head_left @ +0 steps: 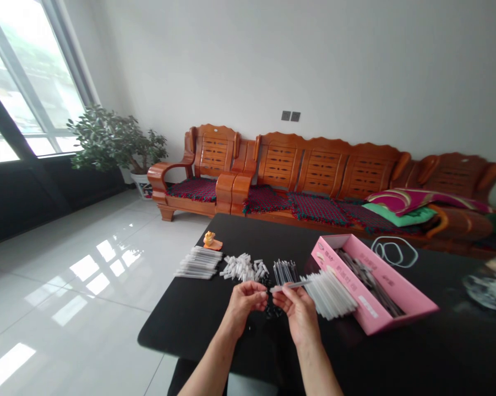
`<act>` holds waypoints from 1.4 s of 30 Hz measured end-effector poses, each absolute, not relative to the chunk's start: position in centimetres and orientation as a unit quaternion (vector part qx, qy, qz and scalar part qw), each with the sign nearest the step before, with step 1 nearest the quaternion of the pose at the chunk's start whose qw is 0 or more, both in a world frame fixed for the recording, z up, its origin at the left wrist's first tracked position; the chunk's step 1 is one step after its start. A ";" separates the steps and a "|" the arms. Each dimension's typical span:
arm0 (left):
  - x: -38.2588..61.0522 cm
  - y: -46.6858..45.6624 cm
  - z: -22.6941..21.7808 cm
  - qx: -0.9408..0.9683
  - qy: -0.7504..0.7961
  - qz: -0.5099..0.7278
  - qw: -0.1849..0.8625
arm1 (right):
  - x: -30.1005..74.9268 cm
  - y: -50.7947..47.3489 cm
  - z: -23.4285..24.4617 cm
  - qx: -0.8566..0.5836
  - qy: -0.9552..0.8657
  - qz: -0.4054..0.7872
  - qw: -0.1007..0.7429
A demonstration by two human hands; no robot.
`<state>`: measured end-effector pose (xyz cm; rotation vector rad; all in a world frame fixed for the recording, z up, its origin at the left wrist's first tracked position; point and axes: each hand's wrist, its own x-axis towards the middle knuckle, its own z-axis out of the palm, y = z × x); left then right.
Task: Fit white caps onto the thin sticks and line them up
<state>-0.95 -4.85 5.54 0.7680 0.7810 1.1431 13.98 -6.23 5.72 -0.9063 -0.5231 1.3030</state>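
My right hand (299, 311) is closed on a slim translucent pen barrel (296, 285), held nearly level with one end pointing left. Beside it, my left hand (248, 298) is pinched close to that end; whatever its fingertips hold is too small to make out. Small black pieces (273, 312) lie beneath and between the hands. Just beyond are a bundle of pen refills (284, 270) and a heap of short white pieces (243, 267). Clear barrels (331, 295) lie stacked right of my right hand, and more whitish pens or barrels (199, 263) lie in a row at the left.
A pink box (349, 285) holding dark slender pieces stands right on the black table (177, 322). A small orange figurine (209, 238) sits at the far left edge. Pale looped cord (394, 253) and a plastic bag (489, 289) lie right. Wooden sofas (281, 165) stand behind.
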 end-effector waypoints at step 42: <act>-0.1 -4.5 4.6 0.434 0.400 0.478 0.650 | 13.2 -6.7 6.4 -0.449 -0.272 0.525 0.670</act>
